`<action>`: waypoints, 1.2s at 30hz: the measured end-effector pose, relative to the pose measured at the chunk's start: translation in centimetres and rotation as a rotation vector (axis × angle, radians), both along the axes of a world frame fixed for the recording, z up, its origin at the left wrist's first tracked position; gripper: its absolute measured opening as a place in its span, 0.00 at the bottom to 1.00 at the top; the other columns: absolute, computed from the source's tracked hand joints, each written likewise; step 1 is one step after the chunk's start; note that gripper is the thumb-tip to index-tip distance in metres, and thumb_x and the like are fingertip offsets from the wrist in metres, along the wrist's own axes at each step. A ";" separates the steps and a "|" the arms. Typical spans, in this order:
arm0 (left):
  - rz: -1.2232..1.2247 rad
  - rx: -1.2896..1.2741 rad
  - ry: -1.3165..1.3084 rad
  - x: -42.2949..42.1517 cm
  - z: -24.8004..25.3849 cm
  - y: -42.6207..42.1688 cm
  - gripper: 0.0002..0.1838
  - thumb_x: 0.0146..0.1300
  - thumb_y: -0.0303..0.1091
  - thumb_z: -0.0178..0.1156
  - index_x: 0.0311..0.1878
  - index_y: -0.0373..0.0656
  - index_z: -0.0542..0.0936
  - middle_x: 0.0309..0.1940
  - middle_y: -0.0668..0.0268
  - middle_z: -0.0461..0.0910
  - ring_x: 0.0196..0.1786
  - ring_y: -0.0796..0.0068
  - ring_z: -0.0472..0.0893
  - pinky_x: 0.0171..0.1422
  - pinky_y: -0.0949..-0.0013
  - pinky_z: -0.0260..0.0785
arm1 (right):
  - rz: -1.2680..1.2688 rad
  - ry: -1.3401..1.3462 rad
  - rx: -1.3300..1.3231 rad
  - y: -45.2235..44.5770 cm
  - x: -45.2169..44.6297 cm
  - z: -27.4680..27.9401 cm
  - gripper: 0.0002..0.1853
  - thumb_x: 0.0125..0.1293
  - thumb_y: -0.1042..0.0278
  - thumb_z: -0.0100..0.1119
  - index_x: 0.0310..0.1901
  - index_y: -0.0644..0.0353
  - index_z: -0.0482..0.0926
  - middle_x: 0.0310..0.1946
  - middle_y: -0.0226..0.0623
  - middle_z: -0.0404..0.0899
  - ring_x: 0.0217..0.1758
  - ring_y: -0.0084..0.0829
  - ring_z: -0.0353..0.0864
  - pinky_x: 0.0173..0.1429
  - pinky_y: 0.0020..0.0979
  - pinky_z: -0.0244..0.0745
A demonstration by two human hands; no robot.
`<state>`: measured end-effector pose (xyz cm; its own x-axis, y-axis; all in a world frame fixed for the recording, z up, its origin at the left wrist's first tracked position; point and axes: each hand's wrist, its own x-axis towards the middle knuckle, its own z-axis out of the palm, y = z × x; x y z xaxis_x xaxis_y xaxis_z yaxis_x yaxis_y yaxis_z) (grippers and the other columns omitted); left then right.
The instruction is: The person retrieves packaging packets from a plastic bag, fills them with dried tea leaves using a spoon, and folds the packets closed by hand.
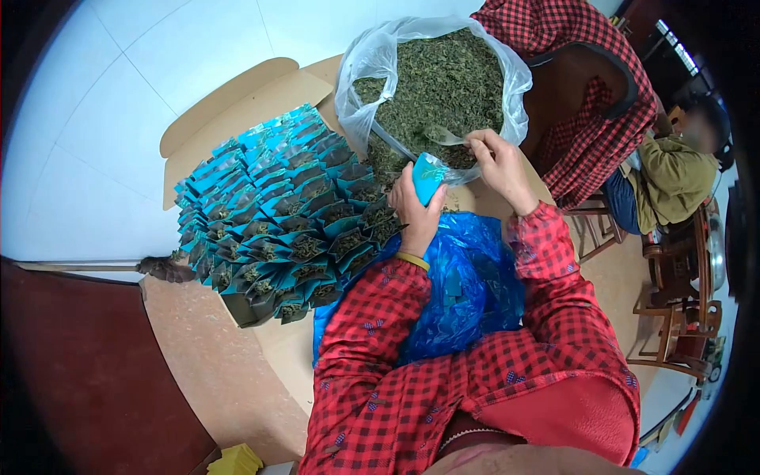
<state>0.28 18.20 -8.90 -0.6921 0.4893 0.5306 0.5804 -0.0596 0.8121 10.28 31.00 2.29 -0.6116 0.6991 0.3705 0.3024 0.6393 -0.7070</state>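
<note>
My left hand (415, 212) grips a small teal packet (428, 179) at the near edge of the clear plastic bag (518, 83). Between the fingers of my right hand (502, 169) is a spoon (446, 137), its bowl over the dried green leaves (451, 75) that fill the bag. What the spoon's bowl carries is hard to make out against the leaves. Left of my hands stand many teal packets (273, 198) in close rows, upright with open tops and dried leaves in them. Under my forearms lies a crumpled blue plastic bag (467, 273), with small teal pieces showing inside.
A cardboard box flap (229, 99) sticks out behind the packets. To the right is a chair draped in red-and-black checked cloth (633, 87). Farther right a person in a green jacket (673, 174) sits near wooden furniture (673, 340). A yellow object (235, 460) is at the bottom left.
</note>
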 end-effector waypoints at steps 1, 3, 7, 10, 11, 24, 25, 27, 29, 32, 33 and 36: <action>0.004 -0.001 -0.001 0.0 0.1 0.0 0.38 0.56 0.42 0.71 0.65 0.37 0.65 0.53 0.47 0.75 0.55 0.43 0.74 0.58 0.48 0.64 | 0.019 -0.046 0.045 -1.0 0.5 1.4 0.09 0.68 0.71 0.53 0.44 0.62 0.81 0.32 0.44 0.83 0.34 0.44 0.83 0.42 0.38 0.78; 0.013 0.002 0.003 0.1 0.2 -0.1 0.39 0.55 0.42 0.71 0.65 0.37 0.65 0.53 0.46 0.75 0.55 0.44 0.74 0.58 0.49 0.64 | 0.055 -0.139 0.130 -2.8 1.3 3.1 0.08 0.66 0.75 0.53 0.44 0.62 0.80 0.33 0.42 0.83 0.35 0.45 0.82 0.42 0.39 0.78; 0.023 0.003 0.000 0.2 0.3 -0.1 0.39 0.55 0.42 0.72 0.65 0.36 0.65 0.53 0.46 0.75 0.55 0.44 0.74 0.58 0.49 0.64 | 0.203 -0.168 0.507 -4.2 1.8 3.6 0.11 0.59 0.79 0.55 0.44 0.59 0.79 0.37 0.39 0.83 0.40 0.43 0.81 0.44 0.39 0.78; 0.013 0.010 -0.017 0.1 0.3 0.0 0.39 0.55 0.42 0.72 0.65 0.36 0.65 0.53 0.46 0.75 0.55 0.44 0.74 0.58 0.50 0.65 | 0.278 -0.232 0.606 -5.5 1.3 4.1 0.13 0.55 0.79 0.56 0.43 0.58 0.79 0.40 0.37 0.83 0.43 0.42 0.81 0.45 0.39 0.78; 0.014 0.032 -0.022 0.1 0.3 0.0 0.39 0.55 0.42 0.72 0.65 0.37 0.65 0.54 0.46 0.75 0.56 0.44 0.74 0.59 0.50 0.65 | 0.316 -0.264 0.653 -5.7 1.2 4.3 0.14 0.53 0.80 0.57 0.43 0.58 0.79 0.41 0.37 0.83 0.45 0.41 0.81 0.46 0.39 0.78; -0.086 0.080 -0.117 0.3 0.7 -0.4 0.39 0.53 0.37 0.73 0.66 0.38 0.66 0.54 0.50 0.75 0.55 0.49 0.75 0.60 0.53 0.65 | 0.384 -0.172 0.624 -6.4 1.4 5.8 0.12 0.56 0.79 0.57 0.42 0.57 0.81 0.42 0.36 0.84 0.42 0.40 0.83 0.43 0.38 0.79; -0.078 0.090 -0.135 0.3 0.9 -0.5 0.38 0.53 0.36 0.73 0.65 0.38 0.67 0.53 0.50 0.75 0.55 0.49 0.76 0.60 0.54 0.67 | 0.306 -0.114 0.578 -6.1 1.5 5.6 0.11 0.58 0.78 0.57 0.42 0.57 0.81 0.40 0.37 0.85 0.40 0.41 0.83 0.42 0.38 0.79; -0.093 0.107 -0.127 0.1 0.8 -0.5 0.38 0.53 0.37 0.73 0.65 0.37 0.67 0.53 0.50 0.75 0.55 0.50 0.76 0.60 0.55 0.67 | 0.147 0.004 0.488 -5.1 1.7 5.2 0.10 0.62 0.76 0.56 0.44 0.56 0.81 0.35 0.38 0.85 0.35 0.43 0.84 0.38 0.39 0.78; -0.120 0.136 -0.125 0.2 0.5 -0.6 0.38 0.53 0.38 0.73 0.65 0.37 0.68 0.53 0.51 0.75 0.55 0.51 0.76 0.60 0.56 0.67 | 0.079 -0.058 0.400 -4.1 1.8 4.2 0.09 0.64 0.73 0.56 0.44 0.56 0.81 0.33 0.39 0.84 0.34 0.45 0.84 0.38 0.41 0.78; -0.163 0.167 -0.103 0.2 0.2 -0.9 0.39 0.53 0.40 0.73 0.65 0.36 0.67 0.54 0.52 0.75 0.55 0.52 0.76 0.61 0.57 0.67 | -0.061 -0.177 0.217 -2.3 2.0 1.3 0.08 0.67 0.68 0.55 0.43 0.56 0.81 0.28 0.40 0.83 0.31 0.48 0.83 0.36 0.44 0.77; -0.185 0.182 -0.090 0.2 0.2 -0.9 0.39 0.53 0.41 0.73 0.65 0.36 0.67 0.54 0.52 0.75 0.55 0.52 0.76 0.61 0.57 0.67 | -0.047 -0.228 0.248 -1.4 2.0 -0.5 0.08 0.67 0.65 0.55 0.43 0.56 0.81 0.27 0.41 0.83 0.30 0.48 0.83 0.35 0.45 0.77; -0.192 0.192 -0.092 0.2 0.2 -1.0 0.40 0.54 0.42 0.73 0.66 0.35 0.67 0.54 0.52 0.75 0.55 0.53 0.76 0.61 0.57 0.67 | -0.015 -0.327 0.314 -0.5 1.4 -2.0 0.10 0.68 0.61 0.55 0.42 0.55 0.81 0.25 0.43 0.82 0.29 0.50 0.82 0.34 0.47 0.76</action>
